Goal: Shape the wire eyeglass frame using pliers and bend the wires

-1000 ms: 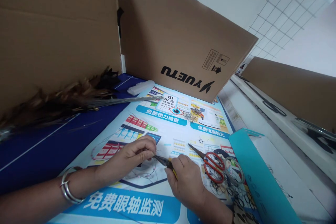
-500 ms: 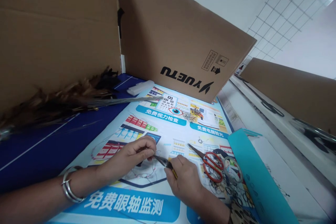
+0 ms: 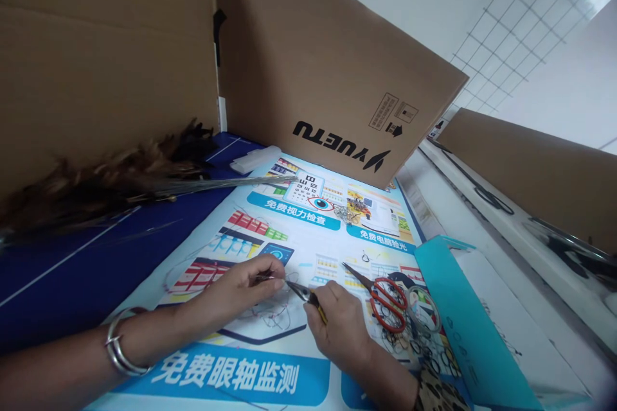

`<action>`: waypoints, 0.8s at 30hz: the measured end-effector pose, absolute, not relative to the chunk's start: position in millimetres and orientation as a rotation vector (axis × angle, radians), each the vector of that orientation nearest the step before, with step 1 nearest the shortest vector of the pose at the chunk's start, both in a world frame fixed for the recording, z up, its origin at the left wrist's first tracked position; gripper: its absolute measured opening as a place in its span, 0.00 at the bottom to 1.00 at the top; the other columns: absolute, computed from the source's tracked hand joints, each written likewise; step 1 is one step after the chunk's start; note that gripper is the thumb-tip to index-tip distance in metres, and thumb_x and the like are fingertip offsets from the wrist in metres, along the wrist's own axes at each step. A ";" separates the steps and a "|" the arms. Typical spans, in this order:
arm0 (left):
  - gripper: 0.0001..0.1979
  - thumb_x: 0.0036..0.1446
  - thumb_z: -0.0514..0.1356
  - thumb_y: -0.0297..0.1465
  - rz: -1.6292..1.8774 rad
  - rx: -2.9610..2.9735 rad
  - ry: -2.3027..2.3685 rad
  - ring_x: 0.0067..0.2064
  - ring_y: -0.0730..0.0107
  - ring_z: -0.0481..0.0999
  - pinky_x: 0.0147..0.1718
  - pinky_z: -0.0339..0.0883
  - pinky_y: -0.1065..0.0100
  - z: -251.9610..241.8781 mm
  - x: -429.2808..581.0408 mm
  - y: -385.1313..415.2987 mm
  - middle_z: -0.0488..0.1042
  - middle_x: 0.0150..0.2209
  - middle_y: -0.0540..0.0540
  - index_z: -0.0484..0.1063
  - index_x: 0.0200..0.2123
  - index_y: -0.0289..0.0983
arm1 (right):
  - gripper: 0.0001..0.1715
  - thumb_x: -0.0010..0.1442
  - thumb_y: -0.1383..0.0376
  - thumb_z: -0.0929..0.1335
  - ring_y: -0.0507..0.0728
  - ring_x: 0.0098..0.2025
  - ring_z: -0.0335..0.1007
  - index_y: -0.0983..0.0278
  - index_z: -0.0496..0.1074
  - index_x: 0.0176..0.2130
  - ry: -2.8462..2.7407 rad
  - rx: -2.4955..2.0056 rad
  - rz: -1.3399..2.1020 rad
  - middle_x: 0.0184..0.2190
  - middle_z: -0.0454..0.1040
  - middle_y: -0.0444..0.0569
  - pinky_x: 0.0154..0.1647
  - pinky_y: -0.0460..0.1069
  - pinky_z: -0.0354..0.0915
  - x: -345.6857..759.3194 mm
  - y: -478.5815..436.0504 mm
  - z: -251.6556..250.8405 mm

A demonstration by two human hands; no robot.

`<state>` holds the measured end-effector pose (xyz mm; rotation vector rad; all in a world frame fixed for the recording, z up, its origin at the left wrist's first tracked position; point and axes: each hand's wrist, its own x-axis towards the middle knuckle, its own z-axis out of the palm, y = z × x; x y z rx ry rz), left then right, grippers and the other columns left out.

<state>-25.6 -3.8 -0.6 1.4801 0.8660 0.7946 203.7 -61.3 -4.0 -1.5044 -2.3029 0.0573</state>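
The right hand [image 3: 340,321] is gripping pliers [image 3: 303,293] over the printed poster [image 3: 212,369], their tips nearing the fingertips of the left hand [image 3: 253,284], which is pinching something thin, mostly hidden, while red-handled scissors [image 3: 391,295] are lying nearby.

Black-and-yellow pliers [image 3: 303,293], red-handled scissors [image 3: 378,296], leopard-print sleeve [image 3: 438,392], turquoise box [image 3: 465,321]

Consists of a dark blue surface [image 3: 62,308] with white lines, partly overlaid by a printed poster [image 3: 301,244]. Carries, on the blue at left, brown and black feathers [image 3: 120,172]; on the poster, red-handled scissors [image 3: 373,286], a pale ring [image 3: 438,319] and a pile of small dark loops [image 3: 430,353] at right, a small metallic heap [image 3: 344,213] farther back, thin strands [image 3: 276,320] near the middle
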 end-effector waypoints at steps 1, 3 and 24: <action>0.11 0.59 0.60 0.41 0.785 1.479 0.865 0.32 0.68 0.67 0.30 0.61 0.70 -1.4 -25.9 -3.8 0.69 0.29 0.52 0.71 0.34 0.39 | 0.11 0.65 0.61 0.62 0.56 0.34 0.69 0.63 0.71 0.38 -2.305 -1.499 0.041 0.33 0.73 0.49 0.31 0.48 0.58 203.6 -61.0 -4.4; 0.12 0.59 0.59 0.42 0.752 1.453 0.861 0.30 0.68 0.67 0.30 0.60 0.70 -2.7 -26.2 -3.6 0.68 0.28 0.52 0.71 0.34 0.38 | 0.11 0.65 0.61 0.62 0.56 0.34 0.68 0.62 0.71 0.38 -2.311 -1.484 0.009 0.33 0.73 0.49 0.31 0.48 0.58 203.5 -60.3 -5.2; 0.12 0.54 0.62 0.40 0.799 1.294 0.875 0.29 0.69 0.70 0.31 0.61 0.68 -1.7 -20.4 -7.1 0.72 0.25 0.52 0.68 0.32 0.37 | 0.12 0.66 0.59 0.61 0.56 0.35 0.70 0.62 0.70 0.37 -2.329 -1.470 0.268 0.33 0.75 0.49 0.31 0.48 0.58 203.0 -58.1 4.5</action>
